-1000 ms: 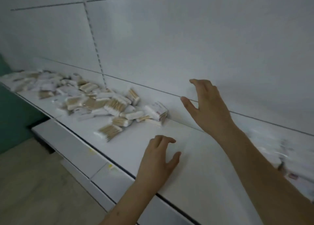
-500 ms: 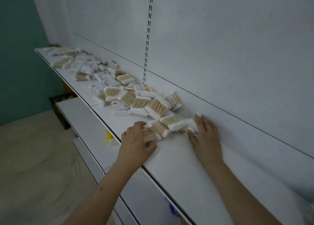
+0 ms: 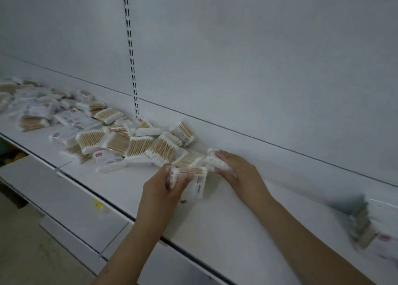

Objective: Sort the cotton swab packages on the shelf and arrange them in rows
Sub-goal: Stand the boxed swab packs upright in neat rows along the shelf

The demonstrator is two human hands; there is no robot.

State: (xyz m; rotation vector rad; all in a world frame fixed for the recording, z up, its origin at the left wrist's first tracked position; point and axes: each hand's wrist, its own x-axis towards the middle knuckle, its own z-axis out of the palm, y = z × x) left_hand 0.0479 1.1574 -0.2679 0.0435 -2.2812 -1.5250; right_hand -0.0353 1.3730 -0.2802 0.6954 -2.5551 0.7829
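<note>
A: Left hand curled round one pack, thumb and fingers pinching the cotton end. Pack long axis running from 9 to 3 o'clock, just above the shelf.

B: And the right hand?

A: Closed on a second pack, close to the back panel. Lying at 2 o'clock from the left hand, the two packs nearly touching. Blurred, so exact finger placing hard to tell.

B: Rest of the stock?

A: Loose pile at 10 o'clock from both hands, heaped in every direction, spreading far to 9 o'clock along the shelf. Some standing packs at 4 o'clock, near the frame edge, very blurred, probably a started row.

B: Next move, then?

A: Probably carry toward 4 o'clock, over the bare stretch of shelf. Right hand nearer to that row, left hand nearer to the pile. Both packs to be turned upright first, perhaps. Sorting hardly begun, judging by the pile.
</note>
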